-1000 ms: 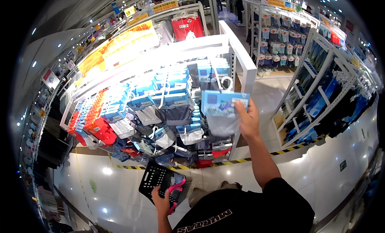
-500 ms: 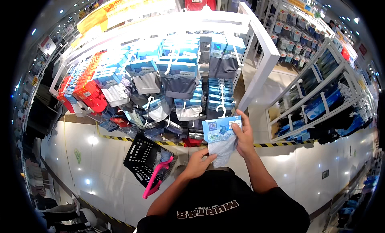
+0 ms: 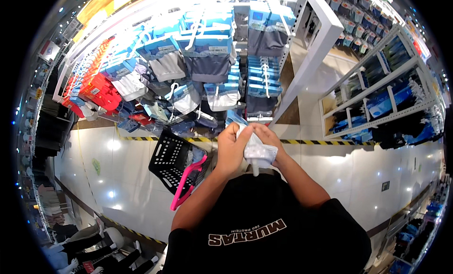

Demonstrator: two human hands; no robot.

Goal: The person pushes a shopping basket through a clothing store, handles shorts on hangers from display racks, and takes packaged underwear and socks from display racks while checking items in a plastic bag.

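I have the pack (image 3: 260, 152) just in front of the rack's (image 3: 306, 75) lower right corner, left hand (image 3: 230, 149) and right hand (image 3: 270, 138) both gripping it — light thumbs would best spare its card (image 3: 234, 117) from creasing.

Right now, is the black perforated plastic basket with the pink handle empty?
Not empty: a greyish-blue item shows inside the black basket, near its pink handle. How full, I cannot tell.

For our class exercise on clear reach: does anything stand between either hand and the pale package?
Nothing visible does: the left hand and the right hand both grip the pale package directly.
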